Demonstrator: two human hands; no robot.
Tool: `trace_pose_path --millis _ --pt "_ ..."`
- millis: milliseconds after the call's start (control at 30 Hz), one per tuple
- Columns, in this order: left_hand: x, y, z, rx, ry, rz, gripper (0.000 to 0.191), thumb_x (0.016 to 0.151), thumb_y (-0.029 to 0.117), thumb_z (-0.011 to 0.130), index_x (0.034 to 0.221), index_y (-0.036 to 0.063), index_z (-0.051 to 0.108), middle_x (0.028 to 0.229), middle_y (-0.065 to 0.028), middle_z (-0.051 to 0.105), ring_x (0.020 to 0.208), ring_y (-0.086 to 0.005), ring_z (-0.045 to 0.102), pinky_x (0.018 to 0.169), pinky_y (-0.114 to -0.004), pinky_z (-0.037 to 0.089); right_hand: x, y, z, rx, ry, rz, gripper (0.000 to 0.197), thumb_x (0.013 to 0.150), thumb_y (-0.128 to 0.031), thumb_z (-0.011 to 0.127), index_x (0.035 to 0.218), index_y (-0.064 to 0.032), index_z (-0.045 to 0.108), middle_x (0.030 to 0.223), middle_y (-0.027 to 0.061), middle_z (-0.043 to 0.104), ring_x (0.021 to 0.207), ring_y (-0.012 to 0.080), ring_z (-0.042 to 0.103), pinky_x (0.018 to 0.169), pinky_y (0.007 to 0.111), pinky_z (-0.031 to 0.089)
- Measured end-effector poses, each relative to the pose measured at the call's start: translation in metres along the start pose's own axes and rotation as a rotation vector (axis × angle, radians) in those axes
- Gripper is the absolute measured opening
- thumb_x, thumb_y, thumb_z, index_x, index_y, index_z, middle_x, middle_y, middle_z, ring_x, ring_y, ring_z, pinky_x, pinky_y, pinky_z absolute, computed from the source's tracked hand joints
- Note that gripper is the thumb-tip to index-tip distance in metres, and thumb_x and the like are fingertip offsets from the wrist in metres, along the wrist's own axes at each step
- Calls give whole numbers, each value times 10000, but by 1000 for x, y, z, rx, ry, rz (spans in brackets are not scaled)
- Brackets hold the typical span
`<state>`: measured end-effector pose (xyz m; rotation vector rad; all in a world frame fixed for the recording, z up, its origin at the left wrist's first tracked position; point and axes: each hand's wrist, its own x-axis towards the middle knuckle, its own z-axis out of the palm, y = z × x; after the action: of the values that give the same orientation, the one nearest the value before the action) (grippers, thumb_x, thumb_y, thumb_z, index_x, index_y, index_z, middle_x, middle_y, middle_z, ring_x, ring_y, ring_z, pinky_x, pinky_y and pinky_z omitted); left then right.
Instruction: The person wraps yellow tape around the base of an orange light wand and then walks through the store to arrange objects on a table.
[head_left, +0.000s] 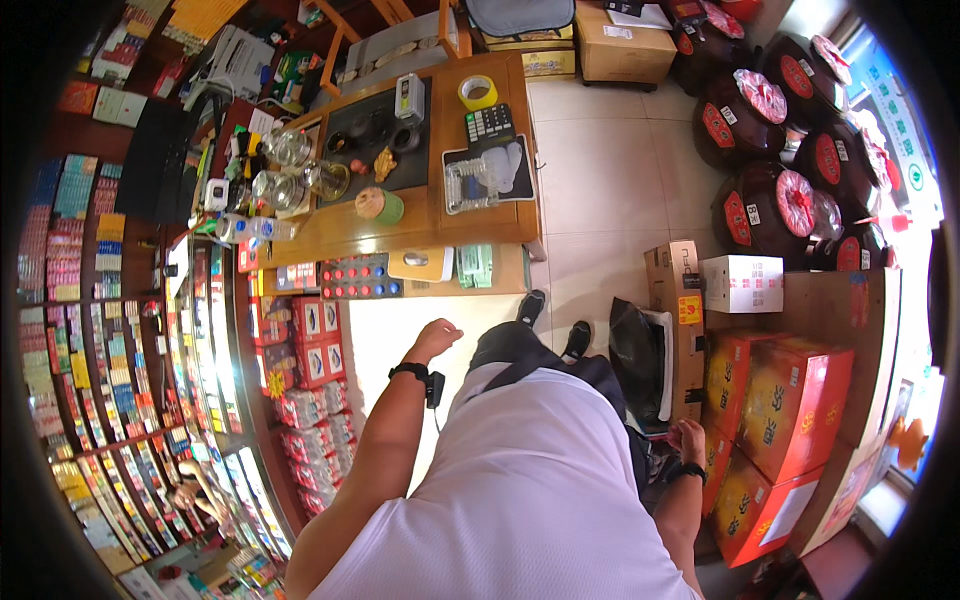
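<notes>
My left hand (436, 340) hangs in the air left of my body, fingers loosely bent and nothing seen in it. A black band with a small device is strapped to that wrist. The wooden tea table (352, 238) stands ahead of it, with boxes under its edge. On the other side, my right hand (687, 438) is low with its fingers curled, beside the stacked red boxes (731, 386). A dark bag-like thing (628, 345) and a long cardboard box (675, 300) lie close to it. Whether those fingers hold anything is too small to tell.
On the table are a yellow tape roll (478, 91), a calculator (488, 125), a plastic container (471, 185) and glass jars (289, 187). Dark lidded jars (757, 210) stand far right, near a white box (742, 283). Shelves of small packs (112, 300) line the left.
</notes>
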<state>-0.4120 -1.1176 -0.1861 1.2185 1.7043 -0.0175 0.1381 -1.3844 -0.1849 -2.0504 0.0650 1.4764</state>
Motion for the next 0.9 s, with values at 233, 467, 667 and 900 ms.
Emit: trace_pose_path --millis 233,467,667,900 --pt "-65 -51 7 -116 133 -111 328 767 275 654 867 -32 599 711 -115 631 640 -180 628 617 -298 497 19 -56 16 -141 -145 -157 140 808 -145 523 755 -17 549 657 67 565 512 140 522 434 260 396" --pt "-109 -130 10 -307 92 -397 254 811 271 626 879 27 608 738 -57 627 651 -128 592 548 -266 473 37 -68 62 -359 -206 -265 205 838 -140 521 946 23 583 731 109 611 561 179 588 493 290 473" --pt "-130 -191 -2 -507 150 -331 250 798 248 651 912 35 586 746 -47 629 640 -130 597 566 -268 475 0 -55 131 -371 -165 -261 155 835 -125 526 909 2 574 674 86 571 523 168 570 462 288 469" --pt "-139 -347 -62 -610 163 -403 271 812 221 625 977 12 572 760 -77 640 636 -154 617 546 -279 489 -44 -23 273 -419 -316 -337 111 828 -116 516 807 -16 558 626 43 527 508 142 518 456 273 432"
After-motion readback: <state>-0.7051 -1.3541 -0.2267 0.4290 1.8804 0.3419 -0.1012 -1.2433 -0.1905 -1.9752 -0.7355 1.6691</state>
